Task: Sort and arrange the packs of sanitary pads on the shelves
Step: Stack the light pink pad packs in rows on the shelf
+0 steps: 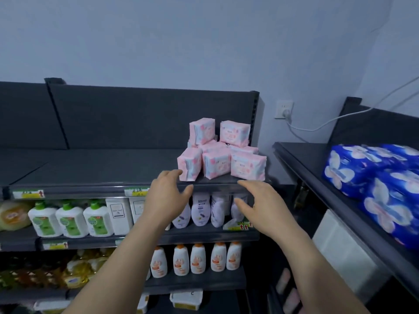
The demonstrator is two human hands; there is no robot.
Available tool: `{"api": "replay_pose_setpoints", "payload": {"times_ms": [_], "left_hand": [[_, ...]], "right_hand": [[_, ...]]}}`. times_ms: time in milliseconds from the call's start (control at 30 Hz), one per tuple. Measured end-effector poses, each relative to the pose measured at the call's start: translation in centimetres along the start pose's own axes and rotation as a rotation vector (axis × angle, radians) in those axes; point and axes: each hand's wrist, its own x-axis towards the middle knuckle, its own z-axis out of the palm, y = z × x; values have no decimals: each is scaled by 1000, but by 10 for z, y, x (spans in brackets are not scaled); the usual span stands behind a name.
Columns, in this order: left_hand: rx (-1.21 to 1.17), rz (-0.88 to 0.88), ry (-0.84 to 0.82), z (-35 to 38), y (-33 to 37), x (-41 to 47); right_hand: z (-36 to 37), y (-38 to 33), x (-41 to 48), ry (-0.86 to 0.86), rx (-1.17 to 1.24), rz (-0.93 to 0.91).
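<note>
My left hand (167, 196) and right hand (260, 207), both spread and empty, raised side by side.
Just above them the pink packs of sanitary pads (216, 164) sit piled on the top shelf (90, 171); blue packs (374, 177) lie well past my right hand.

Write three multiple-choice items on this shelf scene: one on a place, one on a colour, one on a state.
1. Where are the pink packs? A) top shelf, right end B) floor C) basket
2. What colour are the big bags on the side shelf? A) green B) blue C) black
3. The left hand and right hand are: A) open, holding nothing B) gripping packs C) fists
Answers: 1 A, piled at that shelf's right end; 2 B, blue wrapping with pale flowers; 3 A, fingers spread, gripping nothing.
</note>
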Motion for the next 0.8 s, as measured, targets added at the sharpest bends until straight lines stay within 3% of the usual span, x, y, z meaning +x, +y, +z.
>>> {"api": "replay_pose_setpoints", "payload": {"times_ms": [233,367,500,633,800], "left_hand": [[77,-4,-75,42,-14,110],[120,-13,-200,68,-19,164],[58,-8,-288,89,-31,195],[-27,37,-254,95,-49,207],[-218,38,-163,71,-71,211]], "right_hand": [[32,14,74,20,6,52],[41,21,113,24,-22,92],[59,40,138,140,-33,95],[81,71,156,282,-147,108],[84,97,183,202,-262,229]]}}
